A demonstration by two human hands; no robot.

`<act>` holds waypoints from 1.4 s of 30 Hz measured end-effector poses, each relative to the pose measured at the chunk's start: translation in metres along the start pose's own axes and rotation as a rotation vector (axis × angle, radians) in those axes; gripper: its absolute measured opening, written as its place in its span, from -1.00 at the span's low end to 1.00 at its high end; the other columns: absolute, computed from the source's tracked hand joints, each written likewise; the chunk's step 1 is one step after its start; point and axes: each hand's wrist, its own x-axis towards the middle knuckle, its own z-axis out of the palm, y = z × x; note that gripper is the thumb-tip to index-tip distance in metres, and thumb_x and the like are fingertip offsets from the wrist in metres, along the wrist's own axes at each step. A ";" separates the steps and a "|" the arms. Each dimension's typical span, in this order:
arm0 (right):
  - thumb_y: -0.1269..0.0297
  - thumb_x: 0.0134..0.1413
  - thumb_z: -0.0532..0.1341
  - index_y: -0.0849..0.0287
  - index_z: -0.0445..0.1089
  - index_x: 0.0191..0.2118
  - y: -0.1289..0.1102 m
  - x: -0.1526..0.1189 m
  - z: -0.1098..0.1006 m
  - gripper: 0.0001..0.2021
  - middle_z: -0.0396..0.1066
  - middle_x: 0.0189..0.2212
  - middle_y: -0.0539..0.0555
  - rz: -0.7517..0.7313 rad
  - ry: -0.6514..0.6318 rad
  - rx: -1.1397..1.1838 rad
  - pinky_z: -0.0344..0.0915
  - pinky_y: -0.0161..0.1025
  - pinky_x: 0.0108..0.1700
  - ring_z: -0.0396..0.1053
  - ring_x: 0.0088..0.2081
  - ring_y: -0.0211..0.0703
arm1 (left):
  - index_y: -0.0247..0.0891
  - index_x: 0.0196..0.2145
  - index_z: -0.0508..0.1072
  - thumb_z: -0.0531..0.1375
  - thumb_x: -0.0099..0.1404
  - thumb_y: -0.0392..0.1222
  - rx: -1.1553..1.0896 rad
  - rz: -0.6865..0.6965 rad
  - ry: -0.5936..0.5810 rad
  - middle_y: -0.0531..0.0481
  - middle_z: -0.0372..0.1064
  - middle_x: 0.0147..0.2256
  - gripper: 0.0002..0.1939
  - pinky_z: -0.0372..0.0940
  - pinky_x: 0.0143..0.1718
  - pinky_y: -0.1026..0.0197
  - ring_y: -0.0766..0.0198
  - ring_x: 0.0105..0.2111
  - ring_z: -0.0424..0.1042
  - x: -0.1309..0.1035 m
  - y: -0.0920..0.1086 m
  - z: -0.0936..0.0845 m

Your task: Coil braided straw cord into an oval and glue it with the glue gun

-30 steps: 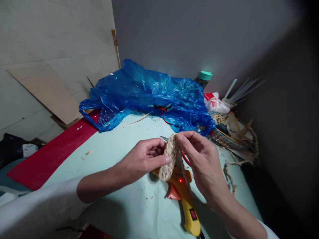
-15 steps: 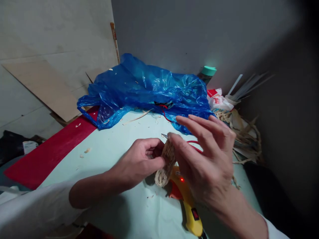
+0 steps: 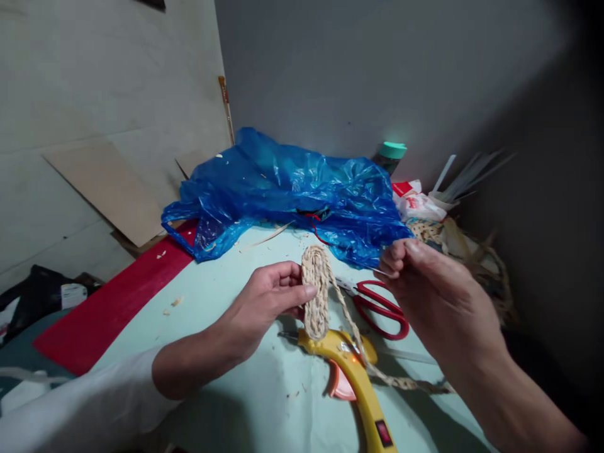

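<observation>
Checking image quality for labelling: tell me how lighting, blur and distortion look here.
Head view: dark vignette swallows the right edge; right hand slightly motion-blurred; left hand and braided coil sharp; glare on blue bag; wide-angle bending of wall lines; glue gun lamp glows.

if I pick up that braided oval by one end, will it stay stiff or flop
Probably fairly stiff: the braided oval stands upright, pinched in the left hand without sagging. Its loose braid tail likely flops, since it drapes over the yellow glue gun. It looks light.
</observation>
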 end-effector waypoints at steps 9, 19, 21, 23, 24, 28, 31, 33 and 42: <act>-0.10 0.26 0.27 0.22 0.12 -0.59 0.011 -0.017 0.011 -0.41 -0.03 -0.63 -0.05 0.000 -0.078 -0.283 -0.15 -0.32 -0.56 -0.09 -0.58 -0.35 | -0.32 -0.17 0.52 0.32 0.27 -0.22 -0.089 -0.040 -0.045 -0.10 0.51 -0.18 -0.82 0.37 -0.12 0.22 0.24 -0.21 0.49 -0.006 0.002 0.004; 0.16 0.29 0.32 0.04 0.58 -0.19 -0.001 -0.018 0.011 -0.88 0.52 -0.30 0.02 -0.148 -0.153 -0.291 0.42 -0.39 -0.25 0.48 -0.30 -0.24 | -0.31 -0.19 0.52 0.34 0.25 -0.23 -0.051 -0.034 -0.067 -0.11 0.53 -0.18 -0.83 0.36 -0.07 0.19 0.20 -0.18 0.51 -0.007 0.001 0.006; 0.21 0.30 0.31 0.06 0.57 -0.16 0.000 -0.017 0.011 -0.90 0.54 -0.26 0.03 -0.155 -0.157 -0.274 0.44 -0.39 -0.20 0.50 -0.24 -0.22 | -0.30 -0.18 0.53 0.34 0.25 -0.23 -0.038 -0.030 -0.085 -0.11 0.54 -0.17 -0.82 0.36 -0.06 0.19 0.20 -0.18 0.52 -0.008 0.001 0.006; 0.23 0.29 0.32 0.08 0.56 -0.15 0.001 -0.017 0.010 -0.90 0.53 -0.23 0.04 -0.157 -0.157 -0.244 0.45 -0.38 -0.16 0.50 -0.22 -0.22 | -0.30 -0.15 0.53 0.33 0.26 -0.23 -0.033 -0.028 -0.103 -0.11 0.55 -0.16 -0.80 0.37 -0.04 0.19 0.19 -0.17 0.53 -0.009 0.002 0.006; 0.23 0.29 0.32 0.10 0.56 -0.17 0.001 -0.017 0.010 -0.90 0.52 -0.25 0.04 -0.152 -0.148 -0.239 0.43 -0.39 -0.18 0.49 -0.24 -0.24 | -0.29 -0.14 0.54 0.33 0.27 -0.23 -0.033 -0.026 -0.107 -0.11 0.55 -0.15 -0.80 0.37 -0.04 0.19 0.19 -0.16 0.53 -0.010 0.003 0.007; 0.10 0.32 0.27 0.21 0.41 -0.40 0.005 -0.014 0.006 -0.68 0.27 -0.57 -0.03 -0.091 -0.065 -0.317 0.12 -0.47 -0.52 0.18 -0.53 -0.38 | -0.28 -0.14 0.55 0.33 0.27 -0.23 -0.029 -0.018 -0.120 -0.09 0.56 -0.16 -0.80 0.38 -0.08 0.25 0.23 -0.16 0.52 -0.010 0.003 0.006; -0.02 0.33 0.21 0.21 0.15 -0.54 0.007 -0.011 0.004 -0.50 -0.02 -0.66 -0.08 -0.077 -0.017 -0.348 -0.13 -0.38 -0.60 -0.09 -0.60 -0.37 | -0.29 -0.16 0.54 0.33 0.27 -0.22 -0.027 -0.033 -0.124 -0.09 0.56 -0.18 -0.81 0.38 -0.09 0.25 0.22 -0.15 0.52 -0.010 0.003 0.006; -0.04 0.32 0.19 0.19 0.04 -0.58 0.007 -0.011 0.004 -0.44 -0.08 -0.67 -0.08 -0.090 -0.006 -0.374 -0.16 -0.35 -0.60 -0.15 -0.61 -0.37 | -0.29 -0.15 0.54 0.33 0.27 -0.22 -0.025 -0.035 -0.126 -0.10 0.55 -0.16 -0.81 0.38 -0.08 0.24 0.20 -0.14 0.52 -0.010 0.003 0.005; 0.23 0.37 0.21 0.16 0.46 -0.25 -0.003 -0.019 0.014 -0.83 0.46 -0.38 -0.01 -0.259 -0.150 -0.497 0.34 -0.41 -0.23 0.41 -0.33 -0.29 | -0.30 -0.13 0.54 0.32 0.27 -0.24 -0.040 -0.029 -0.115 -0.11 0.55 -0.15 -0.79 0.38 -0.07 0.20 0.18 -0.15 0.52 -0.010 -0.001 0.004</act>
